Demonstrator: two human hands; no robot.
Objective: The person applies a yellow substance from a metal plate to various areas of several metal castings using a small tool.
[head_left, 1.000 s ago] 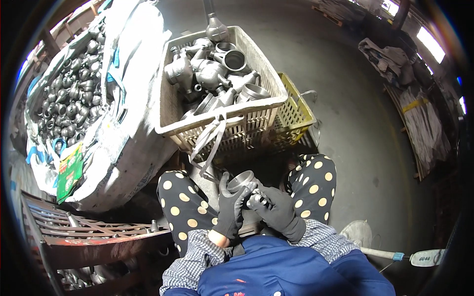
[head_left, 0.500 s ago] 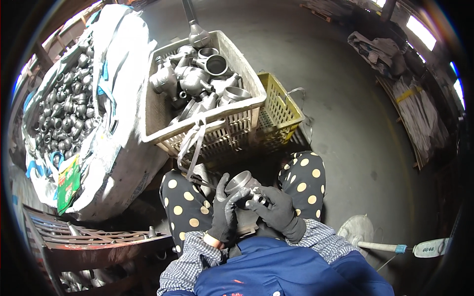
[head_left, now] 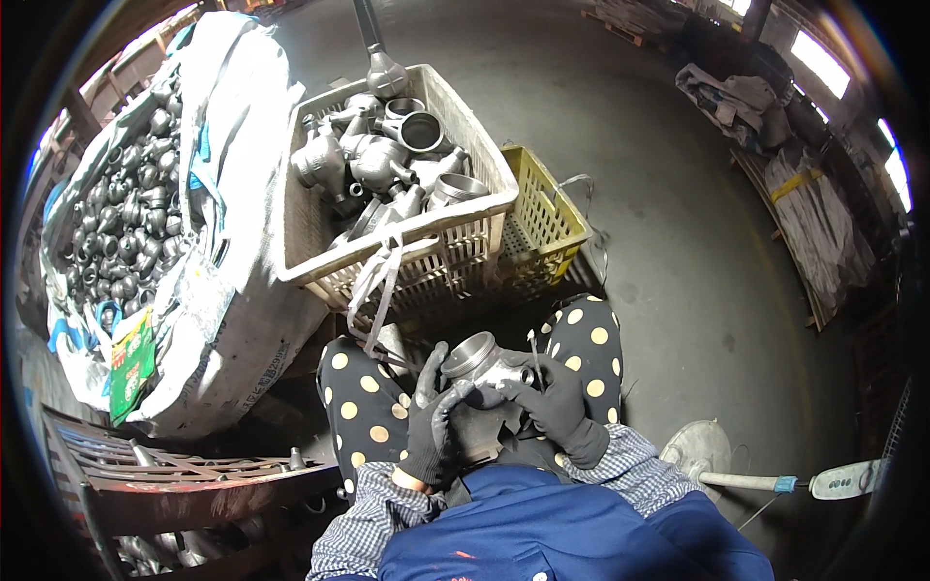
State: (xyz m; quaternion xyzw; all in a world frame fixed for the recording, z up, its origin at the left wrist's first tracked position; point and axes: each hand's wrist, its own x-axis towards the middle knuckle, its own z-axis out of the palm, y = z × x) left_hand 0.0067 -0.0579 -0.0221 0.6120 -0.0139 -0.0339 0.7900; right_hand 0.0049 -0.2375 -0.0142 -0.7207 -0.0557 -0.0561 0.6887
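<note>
Above my lap I hold a grey metal casting (head_left: 472,356), a pipe-like body with a wide round mouth and a smaller side opening. My left hand (head_left: 432,421), in a dark glove, is closed around its left side, thumb up along the wide mouth. Against the right side, by the small opening, my gloved right hand (head_left: 567,412) is closed with its thumb near the casting. A thin rod-like piece (head_left: 532,345) sticks up from its fingers; its lower end is hidden.
Ahead, a pale plastic crate (head_left: 455,221) is heaped with similar castings, beside a yellow crate (head_left: 565,218). A big white sack (head_left: 247,174) of small metal parts stands left. A slatted metal rack (head_left: 203,484) is lower left; a fan (head_left: 699,450) stands right.
The casting has turned and risen slightly, its small opening now facing further right. My right hand has shifted right, and the thin piece has come into view at its fingers.
</note>
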